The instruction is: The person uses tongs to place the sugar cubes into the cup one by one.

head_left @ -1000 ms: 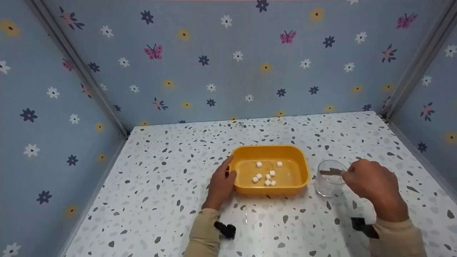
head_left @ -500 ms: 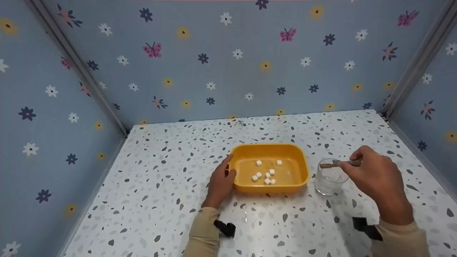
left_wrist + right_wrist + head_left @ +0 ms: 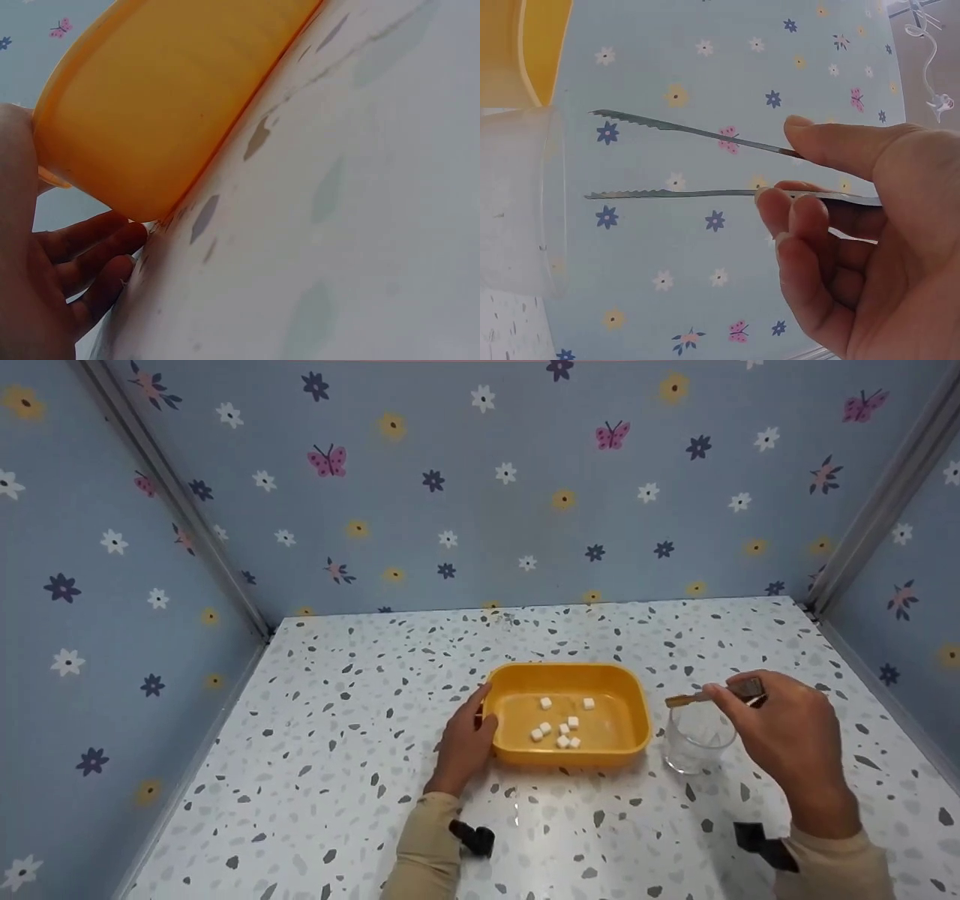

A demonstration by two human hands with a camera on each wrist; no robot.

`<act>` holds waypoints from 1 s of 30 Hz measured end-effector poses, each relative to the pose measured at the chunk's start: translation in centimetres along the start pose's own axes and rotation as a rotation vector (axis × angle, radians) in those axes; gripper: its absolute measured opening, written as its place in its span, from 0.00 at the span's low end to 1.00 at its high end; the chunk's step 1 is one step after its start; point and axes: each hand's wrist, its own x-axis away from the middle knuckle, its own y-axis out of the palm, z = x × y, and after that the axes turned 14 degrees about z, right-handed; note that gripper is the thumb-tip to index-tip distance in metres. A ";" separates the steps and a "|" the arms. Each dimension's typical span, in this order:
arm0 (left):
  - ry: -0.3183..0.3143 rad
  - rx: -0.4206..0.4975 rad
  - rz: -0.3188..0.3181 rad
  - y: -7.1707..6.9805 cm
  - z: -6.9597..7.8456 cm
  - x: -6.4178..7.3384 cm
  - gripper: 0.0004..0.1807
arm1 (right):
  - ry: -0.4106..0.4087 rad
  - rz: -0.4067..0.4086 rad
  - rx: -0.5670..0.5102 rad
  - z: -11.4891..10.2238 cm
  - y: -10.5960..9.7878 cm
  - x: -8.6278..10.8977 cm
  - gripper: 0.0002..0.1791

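My left hand grips the left end of a yellow plastic tub, thumb at the rim and fingers along the outer wall. Several small white cubes lie on the tub's floor. To the right of the tub stands a clear glass, upright. My right hand pinches a pair of metal tongs between thumb and fingers, tips pointing left over the glass's rim. In the right wrist view, the two serrated tong arms are spread apart with nothing between them.
Everything stands on a white speckled tabletop. Blue walls printed with flowers and butterflies enclose the back and both sides, with grey metal strips in the corners.
My right hand has lifted the tongs, so their tips have risen from inside the glass to above its rim. My left hand, the tub and the cubes have stayed put.
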 end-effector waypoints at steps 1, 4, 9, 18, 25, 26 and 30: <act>0.004 0.001 -0.001 0.0 0.0 0.0 0.30 | 0.000 0.004 -0.009 0.0 0.0 0.1 0.18; 0.007 0.004 -0.004 -0.1 0.1 0.1 0.30 | 0.003 0.013 -0.041 -0.2 0.2 0.2 0.17; -0.010 0.009 -0.008 -0.1 -0.1 0.3 0.31 | -0.029 0.024 -0.080 -0.5 1.2 0.6 0.15; 0.001 0.012 -0.006 0.0 -0.5 0.2 0.31 | -0.117 -0.059 -0.129 -1.3 3.6 1.4 0.10; 0.010 0.016 -0.007 0.2 -0.5 0.0 0.31 | -0.112 -0.097 -0.136 -1.5 4.7 1.8 0.10; 0.008 0.018 -0.008 0.2 -0.5 0.0 0.31 | -0.110 -0.101 -0.136 -1.5 4.8 1.9 0.10; 0.006 0.010 -0.010 0.1 -0.3 0.0 0.31 | -0.119 -0.105 -0.139 -1.6 5.3 2.1 0.11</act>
